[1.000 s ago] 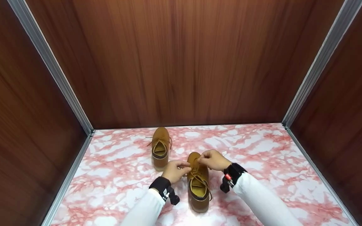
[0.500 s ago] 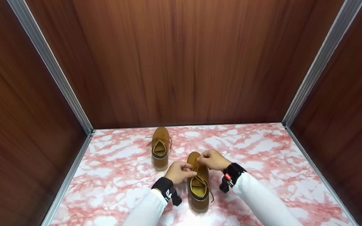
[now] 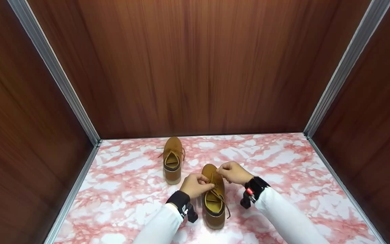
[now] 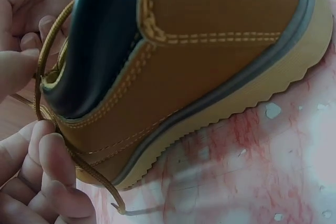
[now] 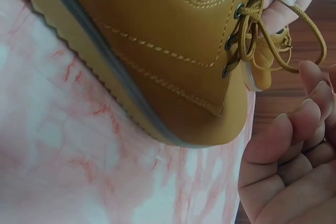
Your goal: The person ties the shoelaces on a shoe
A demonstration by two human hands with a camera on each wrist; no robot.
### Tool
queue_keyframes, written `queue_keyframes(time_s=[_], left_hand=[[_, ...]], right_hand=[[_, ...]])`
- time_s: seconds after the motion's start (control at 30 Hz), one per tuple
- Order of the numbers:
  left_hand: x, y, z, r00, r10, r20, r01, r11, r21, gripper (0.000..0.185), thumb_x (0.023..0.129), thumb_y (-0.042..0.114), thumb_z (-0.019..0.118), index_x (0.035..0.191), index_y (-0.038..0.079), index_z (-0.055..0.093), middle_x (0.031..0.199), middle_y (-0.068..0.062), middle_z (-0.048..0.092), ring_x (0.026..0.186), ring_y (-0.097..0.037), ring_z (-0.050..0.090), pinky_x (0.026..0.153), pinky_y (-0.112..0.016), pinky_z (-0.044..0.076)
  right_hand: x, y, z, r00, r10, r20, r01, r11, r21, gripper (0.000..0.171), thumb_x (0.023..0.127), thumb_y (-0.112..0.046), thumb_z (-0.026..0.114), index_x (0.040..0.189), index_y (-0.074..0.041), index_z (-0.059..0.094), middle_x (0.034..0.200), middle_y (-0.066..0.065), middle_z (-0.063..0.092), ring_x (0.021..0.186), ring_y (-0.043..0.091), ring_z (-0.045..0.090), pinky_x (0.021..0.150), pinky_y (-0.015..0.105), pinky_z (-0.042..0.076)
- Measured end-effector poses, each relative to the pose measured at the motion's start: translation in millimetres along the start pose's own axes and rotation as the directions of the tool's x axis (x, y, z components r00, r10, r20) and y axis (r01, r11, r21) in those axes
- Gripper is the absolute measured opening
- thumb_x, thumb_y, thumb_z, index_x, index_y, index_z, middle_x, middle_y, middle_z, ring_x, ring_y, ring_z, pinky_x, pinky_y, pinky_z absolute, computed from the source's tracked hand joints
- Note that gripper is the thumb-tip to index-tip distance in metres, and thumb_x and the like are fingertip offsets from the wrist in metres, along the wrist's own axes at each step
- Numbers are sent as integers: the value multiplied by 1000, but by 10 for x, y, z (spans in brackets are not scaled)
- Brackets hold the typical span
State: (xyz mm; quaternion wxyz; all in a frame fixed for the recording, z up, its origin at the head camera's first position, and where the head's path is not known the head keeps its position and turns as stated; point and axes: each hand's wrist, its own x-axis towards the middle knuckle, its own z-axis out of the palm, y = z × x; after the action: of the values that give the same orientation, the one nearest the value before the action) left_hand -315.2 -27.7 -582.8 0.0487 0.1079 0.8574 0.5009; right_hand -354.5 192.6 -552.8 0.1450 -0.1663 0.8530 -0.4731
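Pinching brown laces [image 3: 215, 190] over a pink-veined marble bench [image 3: 283, 169].
Both hands, left [image 3: 195, 185] and right [image 3: 234, 172], gripping laces of the near tan leather shoe [image 3: 213, 206]; dark wood-panelled walls [image 3: 195, 67] enclosing.

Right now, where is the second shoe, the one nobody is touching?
In the head view, the untouched shoe stands on the marbled surface, left of and beyond the shoe being laced, near the back wall.

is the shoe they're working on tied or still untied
Untied. On the near shoe the lace runs loose, one free end trailing onto the marble surface; left hand and right hand each pinch it.
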Motion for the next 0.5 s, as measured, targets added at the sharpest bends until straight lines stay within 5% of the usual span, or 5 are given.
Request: queue_keyframes(time_s=[0.23, 0.5], left_hand=[[-7, -18, 15, 1000, -11, -25, 10, 1000, -15, 19, 84, 23, 81, 91, 6, 76, 75, 7, 61, 69, -4, 56, 63, -18, 46], [-4, -42, 6, 999, -20, 32, 23, 996, -91, 19, 85, 13, 74, 99, 0, 72, 79, 4, 56, 74, -7, 54, 67, -17, 45]], right_hand=[[-107, 120, -85, 1000, 23, -14, -22, 1000, 20, 30, 105, -16, 55, 103, 8, 73, 59, -8, 46, 51, 5, 43, 49, 20, 36], [-244, 184, -30, 997, -31, 65, 31, 999, -9, 31, 102, -22, 66, 95, 8, 69, 66, -10, 51, 52, 1, 45, 49, 17, 37]])
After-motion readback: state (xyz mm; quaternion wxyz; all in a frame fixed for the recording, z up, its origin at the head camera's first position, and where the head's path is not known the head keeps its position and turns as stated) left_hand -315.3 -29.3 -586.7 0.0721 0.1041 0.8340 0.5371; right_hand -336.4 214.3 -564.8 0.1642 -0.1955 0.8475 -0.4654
